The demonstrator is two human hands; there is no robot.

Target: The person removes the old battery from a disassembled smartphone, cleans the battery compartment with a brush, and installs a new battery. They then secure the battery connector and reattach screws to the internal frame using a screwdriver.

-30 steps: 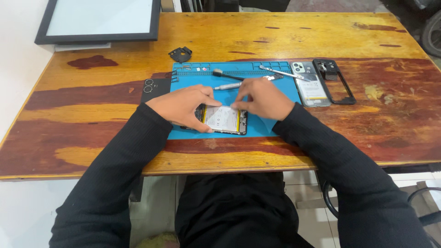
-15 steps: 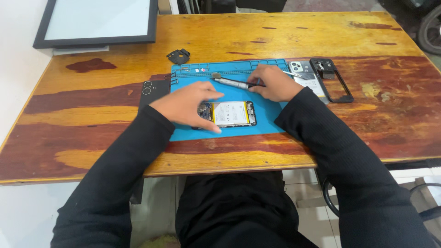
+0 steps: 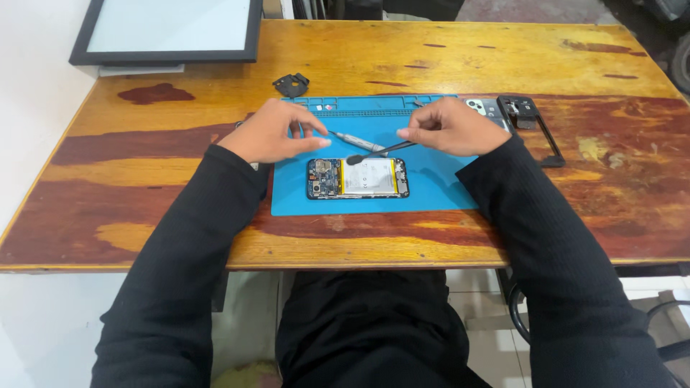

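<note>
Two hands above an opened smartphone on a blue repair mat.

I see my right hand pinched shut on a thin black spudger, whose rounded tip hangs just over the phone's top edge near the battery — whether it touches the phone I cannot tell. My left hand is loosely curled, thumb and fingers near each other, holding nothing that I can make out; it hovers just beside the tip of a silver screwdriver lying on the mat. The phone lies flat in the middle of the mat, back off, circuit board to the left. Further out on the wooden table: a small black part beyond the mat, a black phone frame at the right, and a dark-framed panel at the far left corner.
</note>
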